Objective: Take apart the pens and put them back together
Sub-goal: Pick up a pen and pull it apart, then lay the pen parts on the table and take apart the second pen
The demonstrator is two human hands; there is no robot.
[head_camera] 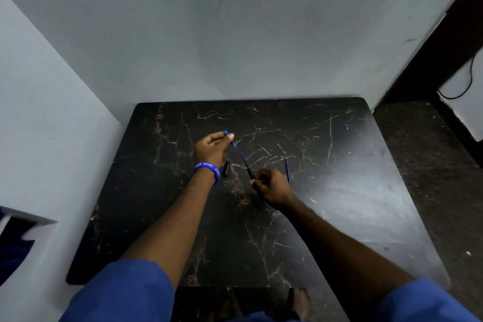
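Head view: left hand [213, 148], blue wristband [207, 168] on its wrist, pinches a small blue pen piece [230, 138] above the dark marble counter [339, 191]. Right hand [271, 187] is closed around a dark pen barrel with refill [247, 165] sticking out toward the far edge. Black cap [226, 168] lies beside the left wrist; blue refill [287, 168] lies just right of the right hand.

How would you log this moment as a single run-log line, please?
phase: pens apart | left hand: holds blue pen piece | right hand: holds dark barrel | table: black cap, blue refill
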